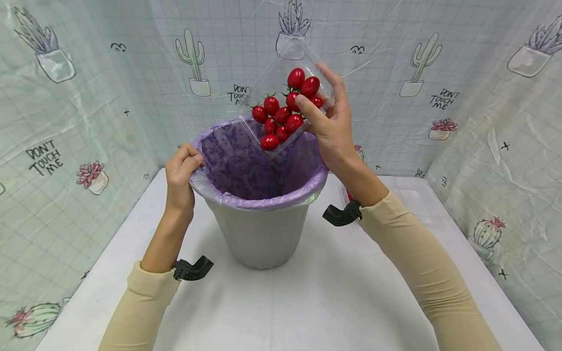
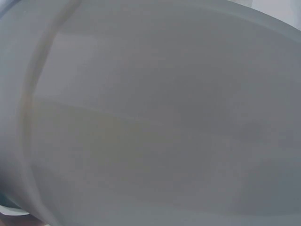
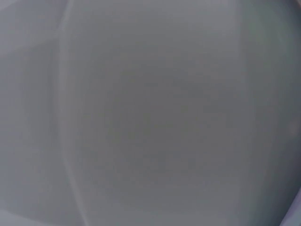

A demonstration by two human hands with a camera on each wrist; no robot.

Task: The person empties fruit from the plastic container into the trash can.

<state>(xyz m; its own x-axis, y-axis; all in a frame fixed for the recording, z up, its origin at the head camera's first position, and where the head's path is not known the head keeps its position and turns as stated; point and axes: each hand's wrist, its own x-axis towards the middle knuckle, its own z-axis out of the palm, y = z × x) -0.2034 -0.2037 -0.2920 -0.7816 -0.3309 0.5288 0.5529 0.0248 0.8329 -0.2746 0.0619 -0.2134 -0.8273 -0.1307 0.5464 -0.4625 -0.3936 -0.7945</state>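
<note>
Clear plastic tray [image 1: 287, 143], red cherry tomatoes [image 1: 283, 115] in it, aloft above the mouth of a grey bin [image 1: 263, 234], steeply tilted, one corner down. Right hand [image 1: 332, 119] has it by the side: fingers clamped on the edge, thumb across the front by the tomatoes. Left hand [image 1: 180, 168]: fingers hooked over the bin's rim, gripping the purple liner [image 1: 263, 202]. Bin upright on white tabletop [image 1: 272, 312]. Wrist views: blurred grey surface, fingers out of sight.

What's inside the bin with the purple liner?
Inside the bin, only the patterned liner shows. Tomatoes in the clear tray cover part of it. The near rim hides the bottom, so anything lying there is unseen.
</note>
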